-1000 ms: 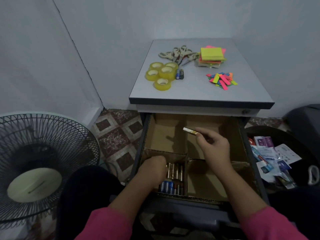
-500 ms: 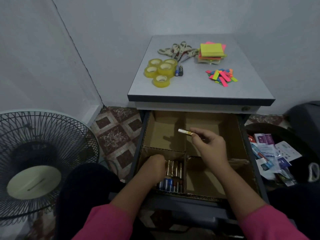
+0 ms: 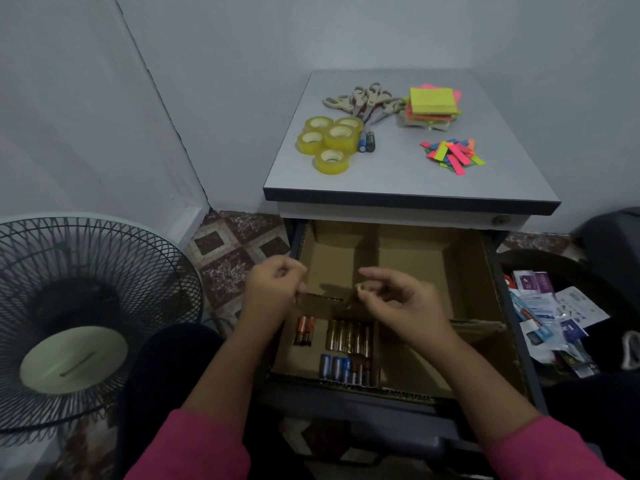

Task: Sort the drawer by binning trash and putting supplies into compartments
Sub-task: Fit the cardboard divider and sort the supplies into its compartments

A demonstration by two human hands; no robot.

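Observation:
The open drawer (image 3: pixel 491 282) holds a cardboard divider insert. Its front-left compartment contains batteries: an orange pair (image 3: pixel 304 330), a gold row (image 3: pixel 349 337) and blue ones (image 3: pixel 337 368). My right hand (image 3: pixel 398 299) hovers over the middle divider and pinches a small battery (image 3: pixel 361 289) between thumb and fingertips, seen end-on. My left hand (image 3: pixel 273 285) is raised over the drawer's left edge with its fingers curled, and nothing shows in it. The back compartments and the front-right one look bare.
On the cabinet top (image 3: pixel 398 181) lie several tape rolls (image 3: pixel 329 140), scissors (image 3: pixel 363 102), sticky-note pads (image 3: pixel 433 105), coloured paper flags (image 3: pixel 452 155) and two batteries (image 3: pixel 366 142). A dark bin (image 3: pixel 540 265) with wrappers stands at the right. A floor fan (image 3: pixel 79 306) stands left.
My left hand has lifted out of the front-left compartment, uncovering an orange battery pair. My right hand has turned, so the battery now points towards me.

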